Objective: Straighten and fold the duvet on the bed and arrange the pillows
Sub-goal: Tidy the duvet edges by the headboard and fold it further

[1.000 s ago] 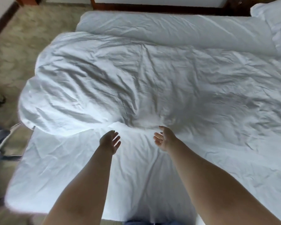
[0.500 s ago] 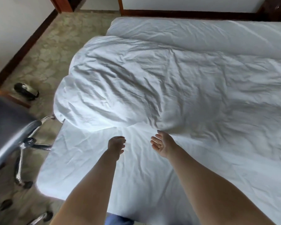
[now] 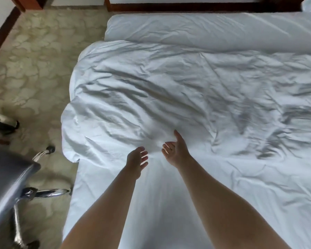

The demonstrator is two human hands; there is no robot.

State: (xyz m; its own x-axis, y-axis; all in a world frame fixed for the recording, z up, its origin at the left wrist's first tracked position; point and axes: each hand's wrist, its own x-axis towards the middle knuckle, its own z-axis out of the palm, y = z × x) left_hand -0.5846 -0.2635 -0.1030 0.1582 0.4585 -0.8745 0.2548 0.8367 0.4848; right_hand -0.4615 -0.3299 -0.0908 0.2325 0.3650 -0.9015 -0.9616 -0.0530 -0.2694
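The duvet (image 3: 169,97) lies rumpled across the bed (image 3: 151,203), soft, light and limp, probably best pinched along its near edge, where the left hand (image 3: 136,159) and right hand (image 3: 176,150) reach with fingers spread, gripping nothing.

Matt, creased white cloth duvet (image 3: 169,97); glossy chrome chair legs (image 3: 50,192); dark polished wood skirting (image 3: 2,31).
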